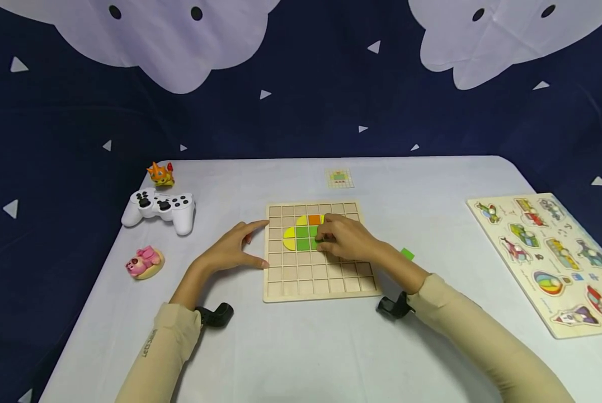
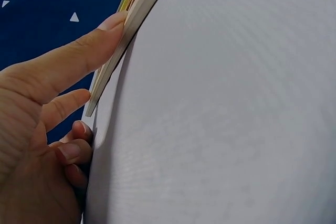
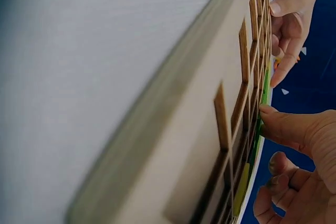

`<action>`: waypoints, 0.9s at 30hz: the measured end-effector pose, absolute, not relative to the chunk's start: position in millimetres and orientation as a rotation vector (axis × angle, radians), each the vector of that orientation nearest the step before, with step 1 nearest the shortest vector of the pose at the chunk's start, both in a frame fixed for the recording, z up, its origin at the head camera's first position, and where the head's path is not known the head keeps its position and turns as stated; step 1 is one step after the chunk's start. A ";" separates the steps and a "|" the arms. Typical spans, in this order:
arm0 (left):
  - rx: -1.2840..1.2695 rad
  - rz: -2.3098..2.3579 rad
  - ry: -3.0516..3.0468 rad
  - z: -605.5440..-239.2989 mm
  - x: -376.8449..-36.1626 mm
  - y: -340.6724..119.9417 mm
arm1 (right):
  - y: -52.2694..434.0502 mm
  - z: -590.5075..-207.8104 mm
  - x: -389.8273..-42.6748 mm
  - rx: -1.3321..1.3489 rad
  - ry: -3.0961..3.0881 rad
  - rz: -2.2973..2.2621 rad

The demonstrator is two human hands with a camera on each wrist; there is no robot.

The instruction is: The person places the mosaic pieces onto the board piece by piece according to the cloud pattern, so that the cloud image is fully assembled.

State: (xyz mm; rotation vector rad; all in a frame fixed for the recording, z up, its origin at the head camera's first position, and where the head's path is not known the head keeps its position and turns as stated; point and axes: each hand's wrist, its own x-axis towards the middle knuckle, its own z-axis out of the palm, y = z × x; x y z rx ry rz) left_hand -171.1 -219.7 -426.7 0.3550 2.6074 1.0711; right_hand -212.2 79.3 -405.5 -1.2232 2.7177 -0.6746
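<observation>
A wooden grid board (image 1: 323,272) lies mid-table, with yellow rounded pieces (image 1: 289,239), an orange square (image 1: 314,220) and green squares (image 1: 302,244) in its upper cells. My left hand (image 1: 233,246) steadies the board's left edge, its thumb and index fingertips spread apart along the side. Over the coloured pieces, my right hand (image 1: 348,238) has thumb and fingers bent down at a green square (image 3: 264,95); the right wrist view shows the thumb tip against it. Part of the pattern is hidden under that hand. A loose green piece (image 1: 407,254) lies right of the board.
Behind the board lies a small pattern card (image 1: 339,178). A white game controller (image 1: 161,209), an orange figurine (image 1: 161,174) and a pink toy (image 1: 145,262) stand at left. A wooden picture puzzle (image 1: 553,263) lies at right.
</observation>
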 end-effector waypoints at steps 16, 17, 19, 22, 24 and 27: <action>0.389 1.103 2.594 -429.0 -173.1 -220.4 | 127.3 -386.5 -205.9 -1.036 2.856 -0.656; 0.390 1.103 2.595 -428.9 -173.1 -220.6 | 134.1 -386.0 -204.8 -1.014 2.866 -0.640; 0.389 1.104 2.597 -428.4 -173.0 -220.8 | 147.6 -385.6 -202.8 -0.970 2.885 -0.609; 0.390 1.100 2.598 -427.4 -172.3 -221.2 | 166.9 -386.8 -199.8 -0.921 2.914 -0.568; 0.391 1.094 2.602 -427.2 -171.9 -221.5 | 178.4 -388.0 -197.1 -0.901 2.932 -0.540; 0.392 1.089 2.605 -427.4 -171.3 -221.9 | 194.4 -390.5 -192.1 -0.886 2.960 -0.515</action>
